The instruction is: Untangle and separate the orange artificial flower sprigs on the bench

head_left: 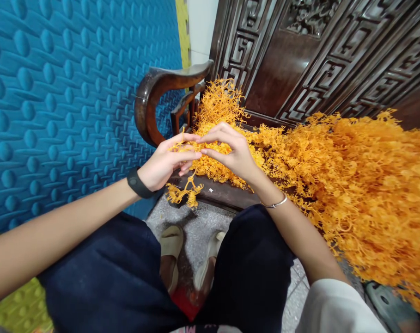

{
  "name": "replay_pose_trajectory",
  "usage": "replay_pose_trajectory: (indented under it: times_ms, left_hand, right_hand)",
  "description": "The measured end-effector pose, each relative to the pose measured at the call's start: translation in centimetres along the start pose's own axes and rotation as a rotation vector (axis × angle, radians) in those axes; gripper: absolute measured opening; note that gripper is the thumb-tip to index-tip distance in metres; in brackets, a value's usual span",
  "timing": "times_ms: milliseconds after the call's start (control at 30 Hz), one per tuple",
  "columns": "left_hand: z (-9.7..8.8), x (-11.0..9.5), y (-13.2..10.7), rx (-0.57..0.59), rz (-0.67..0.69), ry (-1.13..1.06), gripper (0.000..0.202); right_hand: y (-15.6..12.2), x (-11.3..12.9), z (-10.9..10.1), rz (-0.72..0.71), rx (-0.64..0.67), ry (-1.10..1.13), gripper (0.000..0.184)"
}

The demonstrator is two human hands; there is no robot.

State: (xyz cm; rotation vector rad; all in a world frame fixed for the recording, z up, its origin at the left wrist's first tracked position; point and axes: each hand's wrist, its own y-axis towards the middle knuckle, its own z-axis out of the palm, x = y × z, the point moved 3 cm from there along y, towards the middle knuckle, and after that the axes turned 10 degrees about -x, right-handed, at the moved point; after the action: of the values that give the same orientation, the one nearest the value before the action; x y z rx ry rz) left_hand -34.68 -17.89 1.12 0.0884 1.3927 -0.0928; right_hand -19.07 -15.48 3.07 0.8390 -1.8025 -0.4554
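My left hand (164,162) and my right hand (227,150) meet fingertip to fingertip over the front edge of a dark wooden seat. Both pinch the same thin orange plastic sprig (187,185), whose branched end dangles below my left hand. The left wrist wears a black band, the right a thin silver bangle. Just behind my hands lies a big heap of orange plastic sprigs (362,185), spreading to the right.
A carved dark wooden chair (154,99) with a curved armrest holds the heap. A blue padded wall (57,92) stands at left. My knees in dark trousers and my feet in pale slippers (171,245) are below, on grey speckled floor.
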Motion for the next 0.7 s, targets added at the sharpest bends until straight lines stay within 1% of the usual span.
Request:
replay_pose_trajectory:
  times_ms: [100, 200, 233, 300, 400, 467, 500, 567, 633, 700]
  left_hand:
    - [-0.1, -0.1, 0.0, -0.029, -0.01, -0.018, 0.033]
    - [-0.3, -0.2, 0.1, -0.016, 0.012, -0.01, 0.031]
    - [-0.4, -0.2, 0.1, -0.014, 0.023, 0.005, 0.028]
    - [-0.6, -0.3, 0.1, -0.013, 0.04, 0.069, 0.02]
    - [-0.7, -0.3, 0.1, 0.028, 0.034, 0.216, 0.015]
    - [-0.7, -0.2, 0.2, 0.069, 0.028, 0.31, 0.016]
    - [-0.7, -0.1, 0.3, 0.074, 0.051, 0.353, 0.018]
    - [-0.8, -0.2, 0.6, 0.058, 0.156, 0.433, 0.02]
    - [-0.9, -0.2, 0.9, 0.017, 0.282, 0.488, 0.021]
    - [-1.2, -0.1, 1.1, -0.025, 0.341, 0.506, 0.023]
  right_hand:
    - [-0.1, -0.1, 0.2, -0.073, -0.021, -0.004, 0.016]
    - [-0.1, 0.1, 0.4, -0.035, -0.046, 0.035, 0.021]
    - [-0.1, 0.1, 0.4, 0.006, -0.061, 0.063, 0.024]
    - [-0.1, -0.3, 0.6, 0.132, -0.078, 0.148, 0.028]
    - [-0.2, -1.2, 1.0, 0.334, -0.039, 0.306, 0.032]
    - [-0.3, -1.8, 1.4, 0.399, -0.015, 0.379, 0.033]
    - [-0.3, -2.0, 1.6, 0.416, -0.019, 0.4, 0.032]
    - [-0.3, -2.3, 1.9, 0.445, -0.056, 0.418, 0.03]
    - [-0.4, -2.4, 2.2, 0.471, -0.107, 0.419, 0.027]
    - [-0.4, -2.3, 2.4, 0.481, -0.133, 0.419, 0.023]
